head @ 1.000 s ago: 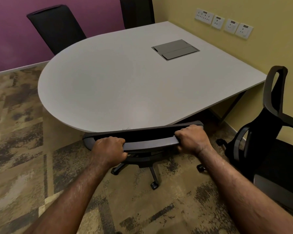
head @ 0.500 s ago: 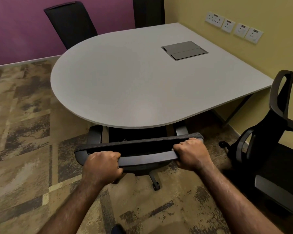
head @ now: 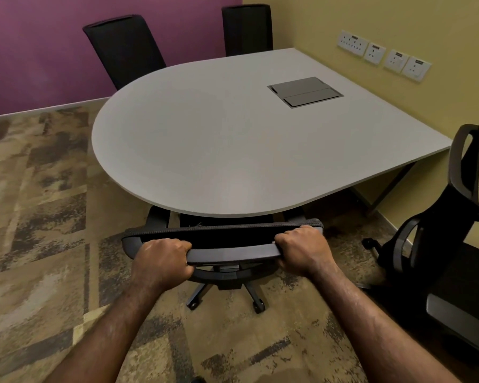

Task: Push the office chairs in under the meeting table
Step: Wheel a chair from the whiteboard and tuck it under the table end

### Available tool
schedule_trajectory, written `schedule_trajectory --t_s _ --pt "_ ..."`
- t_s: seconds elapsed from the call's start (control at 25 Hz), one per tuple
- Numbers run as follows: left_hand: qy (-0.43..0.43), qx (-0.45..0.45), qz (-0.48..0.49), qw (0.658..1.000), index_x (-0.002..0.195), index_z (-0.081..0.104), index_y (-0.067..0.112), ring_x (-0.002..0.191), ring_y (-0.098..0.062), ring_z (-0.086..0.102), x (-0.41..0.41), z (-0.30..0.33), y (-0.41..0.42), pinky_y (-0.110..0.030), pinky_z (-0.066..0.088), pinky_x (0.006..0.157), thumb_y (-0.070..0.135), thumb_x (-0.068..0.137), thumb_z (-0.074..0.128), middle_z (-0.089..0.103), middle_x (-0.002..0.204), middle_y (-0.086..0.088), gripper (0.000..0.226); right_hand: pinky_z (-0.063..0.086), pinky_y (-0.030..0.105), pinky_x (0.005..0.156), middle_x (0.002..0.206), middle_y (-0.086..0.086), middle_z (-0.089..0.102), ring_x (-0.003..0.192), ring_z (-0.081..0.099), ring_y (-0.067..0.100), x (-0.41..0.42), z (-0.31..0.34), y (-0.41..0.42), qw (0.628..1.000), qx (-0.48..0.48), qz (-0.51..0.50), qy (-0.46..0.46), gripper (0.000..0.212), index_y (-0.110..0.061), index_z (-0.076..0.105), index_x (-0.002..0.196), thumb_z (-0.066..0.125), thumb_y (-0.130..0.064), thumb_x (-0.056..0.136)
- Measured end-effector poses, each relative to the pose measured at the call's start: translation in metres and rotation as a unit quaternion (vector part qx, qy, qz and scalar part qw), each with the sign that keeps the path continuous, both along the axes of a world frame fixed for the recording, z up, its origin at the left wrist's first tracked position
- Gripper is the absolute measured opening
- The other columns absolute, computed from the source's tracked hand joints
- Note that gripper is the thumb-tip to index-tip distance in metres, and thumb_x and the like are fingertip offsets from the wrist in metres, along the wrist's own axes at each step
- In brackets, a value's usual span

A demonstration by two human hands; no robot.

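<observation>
The meeting table (head: pixel 233 150) is spreading out just ahead of both hands, its curved edge overhanging the seat of the chair being gripped (head: pixel 227 239); that chair's top rail is running crosswise, left to right, so any push is going straight forward; the left hand (head: pixel 162 262) and right hand (head: pixel 302 251) are each curling tightly round the rail, about equally near; another chair (head: pixel 454 244) is waiting to the right, still pulled out; the table's lidded cable box (head: pixel 304 91) is sitting closed, contents hidden.

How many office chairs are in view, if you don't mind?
4: held chair at the near table edge, one at right, two behind; others may be hidden.
</observation>
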State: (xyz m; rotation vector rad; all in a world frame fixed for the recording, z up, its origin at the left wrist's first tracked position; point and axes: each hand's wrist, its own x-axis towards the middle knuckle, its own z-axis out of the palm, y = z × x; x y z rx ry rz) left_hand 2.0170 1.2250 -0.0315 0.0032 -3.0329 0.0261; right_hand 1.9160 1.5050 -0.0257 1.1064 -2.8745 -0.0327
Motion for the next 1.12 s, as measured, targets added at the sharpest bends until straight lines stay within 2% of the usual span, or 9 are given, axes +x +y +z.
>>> schedule_trajectory --t_s 0.2,0.68,0.92,1.12 --pt "0.0 0.004 0.004 1.0 0.069 0.066 0.024 0.053 -0.018 0.055 -0.016 0.002 -0.016 -0.026 0.034 0.05 0.036 0.061 0.07 0.059 0.058 0.006 0.016 0.047 0.036 0.066 0.062 -0.002 0.062 0.056 0.058 0.022 -0.014 0.003 -0.017 1.0 0.003 -0.014 -0.008 0.019 -0.023 0.056 0.068 0.063 -0.041 0.072" --pt "0.014 0.011 -0.017 1.0 0.066 0.065 0.023 0.049 -0.019 0.055 -0.016 0.003 -0.032 -0.024 0.032 0.047 0.031 0.057 0.075 0.059 0.055 0.005 0.016 0.045 0.033 0.06 0.055 -0.005 0.057 0.048 0.052 0.017 -0.012 0.004 -0.03 1.0 -0.002 -0.002 0.007 0.021 -0.024 0.056 0.065 0.068 -0.04 0.069" --pt "0.011 0.021 -0.033 0.999 0.061 0.057 0.026 0.045 -0.015 0.049 -0.002 -0.001 -0.025 -0.023 0.028 0.047 0.031 0.055 0.075 0.053 0.051 0.009 0.02 0.046 0.033 0.062 0.055 -0.004 0.058 0.048 0.053 0.018 0.004 0.0 -0.023 1.0 -0.015 -0.016 0.001 0.021 -0.023 0.056 0.064 0.071 -0.038 0.068" --pt "0.003 0.024 -0.045 0.999 0.06 0.058 0.026 0.045 -0.013 0.048 0.003 0.001 -0.038 -0.023 0.027 0.047 0.029 0.051 0.077 0.053 0.05 0.01 0.021 0.048 0.035 0.062 0.054 -0.003 0.058 0.047 0.054 0.02 0.019 0.003 -0.035 0.999 -0.019 -0.035 0.004 0.02 -0.022 0.055 0.061 0.07 -0.034 0.065"
